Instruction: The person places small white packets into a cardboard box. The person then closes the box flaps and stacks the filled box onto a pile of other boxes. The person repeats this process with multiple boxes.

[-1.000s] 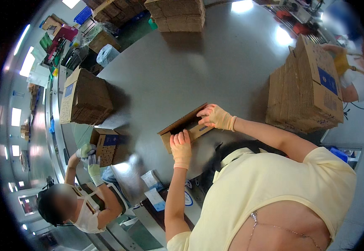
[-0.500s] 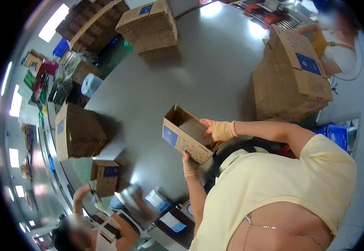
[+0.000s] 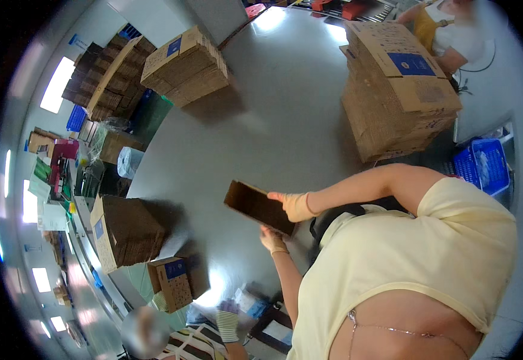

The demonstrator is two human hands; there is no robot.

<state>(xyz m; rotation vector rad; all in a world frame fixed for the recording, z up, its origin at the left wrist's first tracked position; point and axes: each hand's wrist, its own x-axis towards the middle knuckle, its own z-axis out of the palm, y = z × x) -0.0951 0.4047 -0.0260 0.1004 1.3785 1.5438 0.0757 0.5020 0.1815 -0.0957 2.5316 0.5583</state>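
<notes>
"Left hand (image 3: pixel 273 240) grips the low side of the brown box (image 3: pixel 249 201), right?"

"Yes. It wears a pale orange glove, and so does the right hand (image 3: pixel 297 206)."

"Is the right one holding on too?"

"It lies over the right end of the box, with one finger out over the open top. I can't tell if it is closed on the box wall."

"Where is the box?"

"In front of the person, over the gray table (image 3: pixel 267 126). I can't tell if it touches the table."

"What is in it?"

"The open top faces up at us. I see brown walls, but it is dark deep down, so I can't tell what is at the bottom."

"What else holds things?"

"A blue basket (image 3: pixel 494 182) on the right, past the elbow. Something pale lies in it."

"And all those other boxes?"

"They are flat ones, piled up. One big stack (image 3: pixel 387 120) is on the right, one far stack (image 3: pixel 192 75) is at the back, and one left stack (image 3: pixel 132 234) is on the left."

"I see a small box (image 3: pixel 174 285) too!"

"That one is just beside the left stack. It is brown with a blue patch. I can't see what is inside."
</notes>
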